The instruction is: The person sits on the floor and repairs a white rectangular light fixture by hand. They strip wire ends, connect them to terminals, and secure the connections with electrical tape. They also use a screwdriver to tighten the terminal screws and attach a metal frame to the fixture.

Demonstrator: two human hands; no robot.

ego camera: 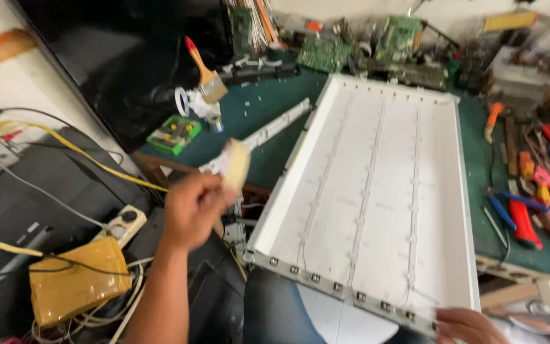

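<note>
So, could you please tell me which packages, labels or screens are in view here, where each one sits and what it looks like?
Dark screen panel: upper left, leaning, large, black, glossy.
White backlight tray: centre of the green bench, rectangular, ribbed with thin strips; right hand at its near edge.
Small green box: left bench edge, flat, yellow spots.
Tape-wrapped block: lower left, yellow-brown.
Left hand: holds a blurred pale object.

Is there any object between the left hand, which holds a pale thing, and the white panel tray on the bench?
Nothing visible does. The left hand holds a blurred pale object above the bench edge, and the gap to the white panel tray shows only the green bench surface and a white strip lying farther back. The right hand grips the tray's near edge.
</note>
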